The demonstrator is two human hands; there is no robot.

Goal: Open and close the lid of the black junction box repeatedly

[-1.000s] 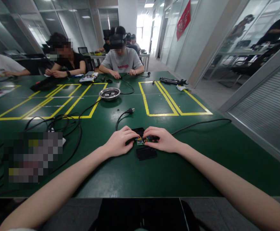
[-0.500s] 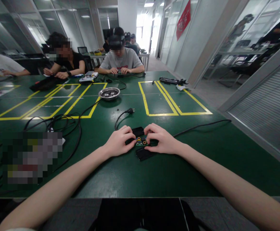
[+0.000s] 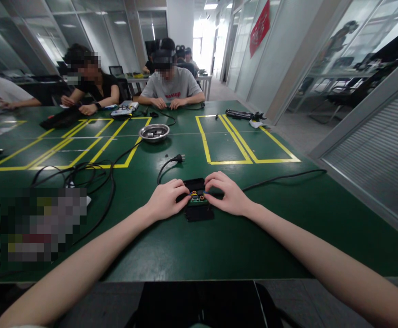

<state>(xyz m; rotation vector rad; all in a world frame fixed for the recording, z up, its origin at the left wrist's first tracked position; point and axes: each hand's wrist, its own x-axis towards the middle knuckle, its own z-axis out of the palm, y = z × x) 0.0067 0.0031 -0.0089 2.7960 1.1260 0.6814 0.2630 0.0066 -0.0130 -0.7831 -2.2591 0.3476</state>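
1 head-worn view looks forward and down, table-wide.

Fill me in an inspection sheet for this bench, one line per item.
Surface: green table, marked with yellow tape.
Job's things: circuit board between two black casing pieces.
Clutter: metal bowl with small metal parts; black folded stand at the far side.
Hands: left hand and right hand at opposite ends of the board; firmness of grip unclear.
Cables: loose plug beyond the left hand; tangled black cables at left; one cable at right.
Surroundings: co-workers seated across the table.
Spills: nothing seen.
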